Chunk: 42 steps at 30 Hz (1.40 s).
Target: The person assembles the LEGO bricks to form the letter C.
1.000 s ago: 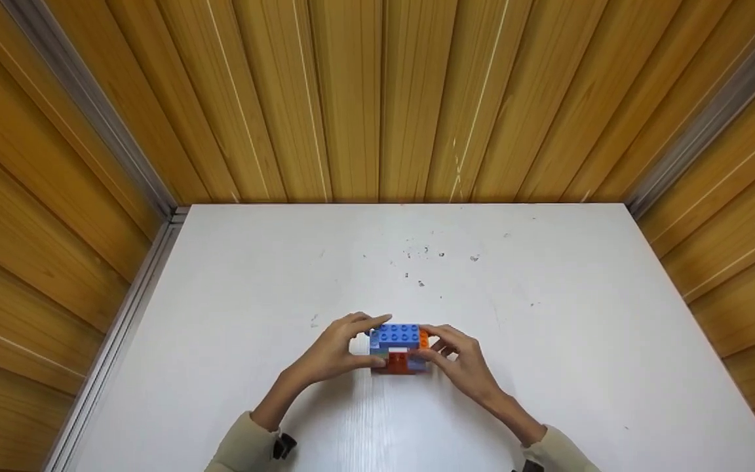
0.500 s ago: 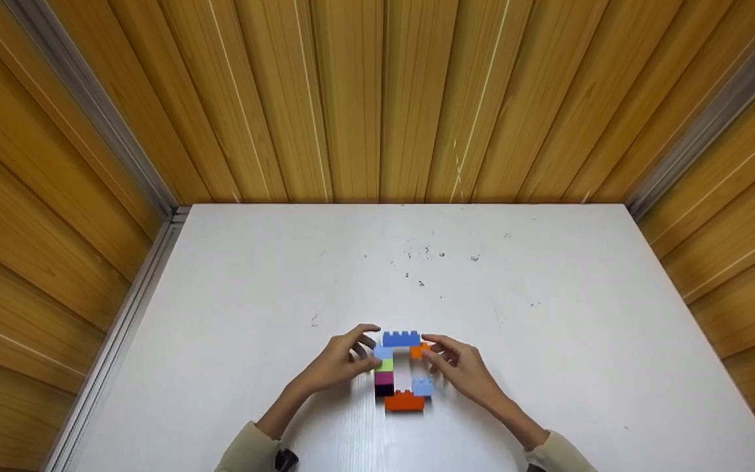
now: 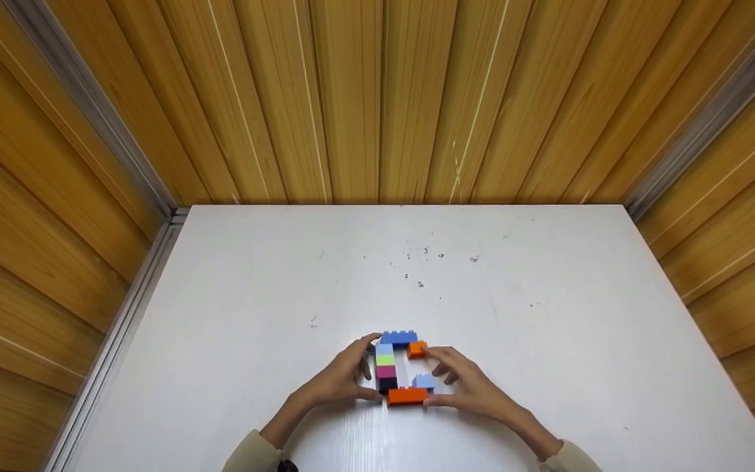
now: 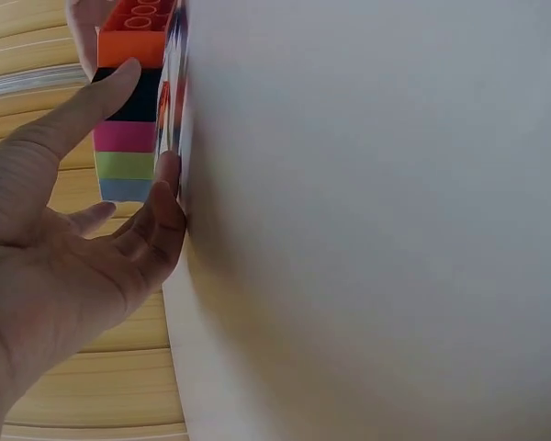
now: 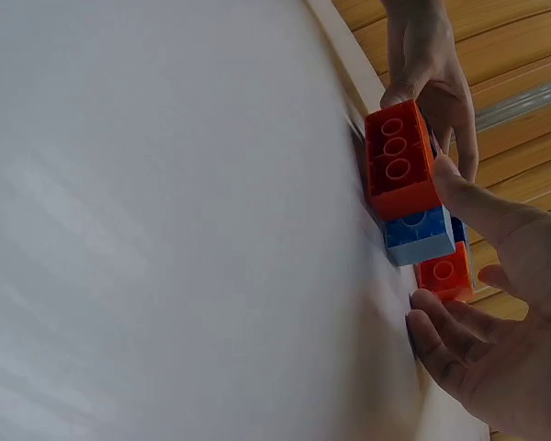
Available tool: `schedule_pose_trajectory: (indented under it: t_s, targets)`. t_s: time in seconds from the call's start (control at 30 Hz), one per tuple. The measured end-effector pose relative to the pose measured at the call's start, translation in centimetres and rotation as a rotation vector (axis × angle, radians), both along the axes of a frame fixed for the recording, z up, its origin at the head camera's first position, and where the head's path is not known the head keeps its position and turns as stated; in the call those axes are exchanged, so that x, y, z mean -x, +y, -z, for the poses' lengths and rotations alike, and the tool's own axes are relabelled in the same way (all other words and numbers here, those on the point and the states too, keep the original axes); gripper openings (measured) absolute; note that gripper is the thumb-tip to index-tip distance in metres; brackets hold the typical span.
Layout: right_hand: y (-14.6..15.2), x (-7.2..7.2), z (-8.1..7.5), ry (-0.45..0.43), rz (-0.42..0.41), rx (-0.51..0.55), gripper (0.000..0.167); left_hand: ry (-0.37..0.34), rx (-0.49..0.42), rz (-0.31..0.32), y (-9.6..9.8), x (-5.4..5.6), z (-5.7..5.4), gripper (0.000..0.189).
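Note:
Toy building bricks are joined into a ring-like frame with a gap on its right side. A blue brick (image 3: 399, 338) forms the far end and a red-orange brick (image 3: 407, 396) the near end. Down the left run light blue, lime (image 3: 385, 360), magenta (image 3: 386, 372) and black (image 3: 387, 384) bricks. An orange brick (image 3: 416, 350) and a light blue brick (image 3: 424, 381) stand on the right. My left hand (image 3: 343, 375) holds the left side, its thumb against the black brick. My right hand (image 3: 472, 388) holds the right side, thumb on the red-orange brick, fingers by the orange one.
A white table (image 3: 253, 275) with small dark scuffs lies beneath the bricks. Wood-look panels (image 3: 351, 98) rise behind and at both sides, with grey metal rails (image 3: 122, 131) at the corners.
The brick frame has turned from showing the blue brick's studs to showing its central opening. My left thumb has slid toward the near end, and my right thumb has moved down to the red-orange brick.

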State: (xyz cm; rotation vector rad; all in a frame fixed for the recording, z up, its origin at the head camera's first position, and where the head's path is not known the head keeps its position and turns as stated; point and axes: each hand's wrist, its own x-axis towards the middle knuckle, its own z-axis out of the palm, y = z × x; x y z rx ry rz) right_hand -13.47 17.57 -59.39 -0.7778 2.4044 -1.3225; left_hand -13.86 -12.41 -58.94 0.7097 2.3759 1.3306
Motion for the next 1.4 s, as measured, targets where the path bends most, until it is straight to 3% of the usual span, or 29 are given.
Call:
schedule_pose_trajectory:
  t_s: [0.2,0.47,0.73,0.9,1.1,1.27,1.4]
  targets:
    - [-0.3,0.4,-0.2,0.013,-0.001,0.008,0.085,0.09,0.077,-0.029,0.1,0.3,0.1,0.094]
    - [-0.9,1.9,-0.5,-0.033,0.04,-0.024,0.084,0.116,0.146,-0.075,0.4,1.9,-0.3,0.093]
    - [-1.9,7.0,-1.2,-0.059,0.047,-0.035,0.083,0.033,0.099,-0.17,0.6,6.1,-1.1,0.087]
    - [-2.3,10.5,-1.5,-0.047,0.026,-0.055,0.086,-0.001,0.046,-0.154,0.3,9.6,-1.1,0.087]
    - [-2.7,13.9,-1.9,-0.092,0.033,-0.082,0.086,-0.029,0.06,-0.158,0.2,13.2,-1.3,0.086]
    - [-2.9,15.8,-2.1,-0.121,0.047,-0.105,0.086,-0.083,0.061,-0.193,0.4,15.1,-1.2,0.086]
    - [-3.0,16.6,-2.3,-0.153,0.06,-0.121,0.086,-0.112,0.065,-0.215,0.7,15.8,-1.4,0.086]
